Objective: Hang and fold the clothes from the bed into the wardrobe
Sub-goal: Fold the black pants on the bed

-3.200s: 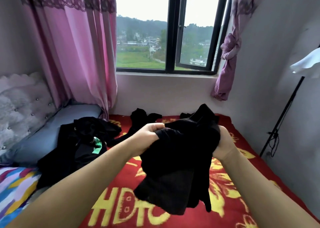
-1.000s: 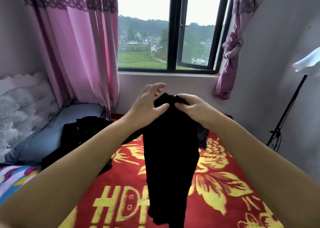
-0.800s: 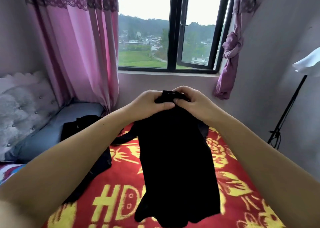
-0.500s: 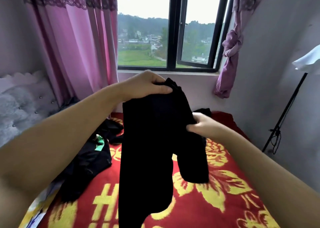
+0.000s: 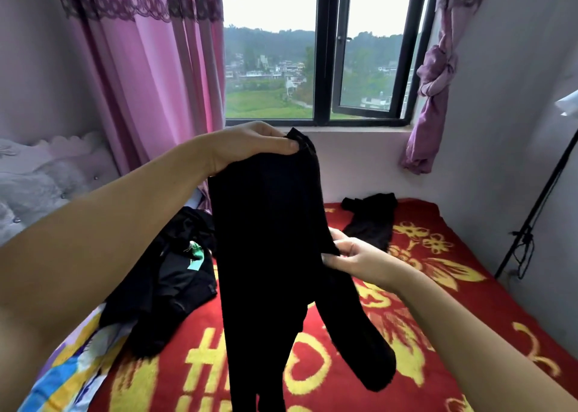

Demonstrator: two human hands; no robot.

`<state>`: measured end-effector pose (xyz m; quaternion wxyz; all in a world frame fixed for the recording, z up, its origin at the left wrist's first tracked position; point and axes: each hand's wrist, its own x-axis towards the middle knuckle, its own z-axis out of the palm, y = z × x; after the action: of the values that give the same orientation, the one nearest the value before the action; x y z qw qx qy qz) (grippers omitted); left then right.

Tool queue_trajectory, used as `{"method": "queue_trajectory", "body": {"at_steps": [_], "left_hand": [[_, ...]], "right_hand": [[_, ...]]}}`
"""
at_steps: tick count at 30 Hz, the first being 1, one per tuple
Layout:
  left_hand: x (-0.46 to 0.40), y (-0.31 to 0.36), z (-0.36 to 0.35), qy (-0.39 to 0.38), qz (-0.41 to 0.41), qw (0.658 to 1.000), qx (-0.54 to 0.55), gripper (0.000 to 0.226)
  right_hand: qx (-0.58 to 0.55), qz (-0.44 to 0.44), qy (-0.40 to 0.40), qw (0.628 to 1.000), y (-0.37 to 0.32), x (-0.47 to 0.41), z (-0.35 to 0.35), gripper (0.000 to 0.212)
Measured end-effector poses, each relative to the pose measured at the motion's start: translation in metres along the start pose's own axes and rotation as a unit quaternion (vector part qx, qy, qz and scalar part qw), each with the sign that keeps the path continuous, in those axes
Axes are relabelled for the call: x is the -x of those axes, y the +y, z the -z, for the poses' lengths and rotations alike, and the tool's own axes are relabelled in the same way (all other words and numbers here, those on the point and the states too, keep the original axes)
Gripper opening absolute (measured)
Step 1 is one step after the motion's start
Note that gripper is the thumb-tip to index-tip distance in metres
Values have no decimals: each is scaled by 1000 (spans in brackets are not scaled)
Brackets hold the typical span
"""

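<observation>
Two hands hold one black garment (image 5: 269,255) up in front of me, over the red blanket (image 5: 438,302) of the bed. I read it as soft, matte, finely ribbed knit, long and narrow like leggings or tights. Its long axis runs nearly straight up and down, the bunched top end pointing at the window (image 5: 316,67) and the lower end dropping out of view past the near edge of the bed. A second tube-shaped leg splits off at mid-height and hangs down to the right, ending in a rounded toe.

My left hand (image 5: 250,145) is the high one, thumb pressed over the gathered top hem with the fingers wrapped behind it, so the whole length hangs below that grip. My right hand (image 5: 353,256) is lower, at the garment's right edge about halfway down, thumb and fingertips pinching a fold of fabric where the second leg branches off; the other fingers are loosely spread.

On the blanket, which is plush with yellow flowers and letters, a heap of dark clothes (image 5: 169,274) with a green tag sits near the left edge. Another black piece (image 5: 372,220) lies crumpled near the far edge under the window. Pink curtains (image 5: 150,67) hang at the far left corner.
</observation>
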<state>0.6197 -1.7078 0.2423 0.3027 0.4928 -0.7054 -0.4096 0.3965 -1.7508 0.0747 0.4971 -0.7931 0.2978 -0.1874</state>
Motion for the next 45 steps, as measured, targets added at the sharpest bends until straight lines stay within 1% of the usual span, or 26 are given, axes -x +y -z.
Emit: {"method": "queue_trajectory", "body": {"at_steps": [2,4,5,7,8,11,12,14,15,17,19,22,23,25,26,28,30,31,32,35,36,38,41,42,45], "left_hand": [[-2,0,-5,-46,-8,999,-3,23],[-3,0,-2,-64,-10,998,1,22],[-2,-2,4,-63,-9,998,9,21],[3,-9,21,-61,0,998,23,21],[5,-14,29,-60,11,998,25,27],[8,-29,41,-23,69,997,17,65],[7,-32,42,-7,75,997,21,72],[4,-35,43,31,61,996,49,76],[3,-34,44,51,47,996,62,76],[1,-28,45,78,22,994,79,77],[0,-20,45,77,12,994,78,79],[-1,-16,44,92,11,994,64,99],[-2,-16,44,94,7,993,66,99],[-3,-15,43,78,-9,994,73,79],[-3,-14,42,73,-17,994,79,70],[-4,-12,41,74,-30,993,84,63],[-4,-9,42,75,-43,993,79,58],[-4,-6,41,72,-48,993,74,55],[-3,-2,40,66,-52,994,65,49],[-2,13,28,39,-60,997,32,18],[-3,18,24,36,-61,997,24,16],[-5,24,17,31,-69,997,16,25],[-6,32,16,39,-83,996,22,39],[-7,34,18,39,-87,995,17,40],[-4,39,20,39,-86,996,-3,34]], "right_hand": [[16,-3,-25,1000,-1,-7,-9,27],[-7,-17,-18,1000,2,-11,-9,26],[-9,-13,7,1000,3,-9,-5,25],[-8,5,92,996,5,-1,12,22],[-10,20,140,990,4,5,21,22],[27,95,248,964,-6,17,44,31],[34,115,275,954,-12,19,48,30],[4,131,298,946,-20,22,50,23],[-19,125,287,950,-22,24,49,21],[-57,90,226,968,-22,31,44,18],[-93,49,172,979,-17,37,40,16],[-187,29,114,975,-14,47,39,9],[-220,34,84,971,-14,50,39,13],[-249,47,44,966,-16,53,39,28],[-254,53,40,965,-17,54,39,34],[-266,67,55,960,-16,51,41,42],[-250,74,69,963,-17,49,42,44],[-227,70,70,969,-17,48,41,40],[-198,64,65,976,-18,47,38,33],[-79,36,30,996,-11,39,19,17],[-43,31,16,998,-8,35,10,15],[-10,36,-5,999,-3,28,-5,17],[-23,33,18,999,-9,19,-23,18],[-16,29,29,999,-11,15,-27,21],[15,31,55,998,-11,5,-31,31]]}}
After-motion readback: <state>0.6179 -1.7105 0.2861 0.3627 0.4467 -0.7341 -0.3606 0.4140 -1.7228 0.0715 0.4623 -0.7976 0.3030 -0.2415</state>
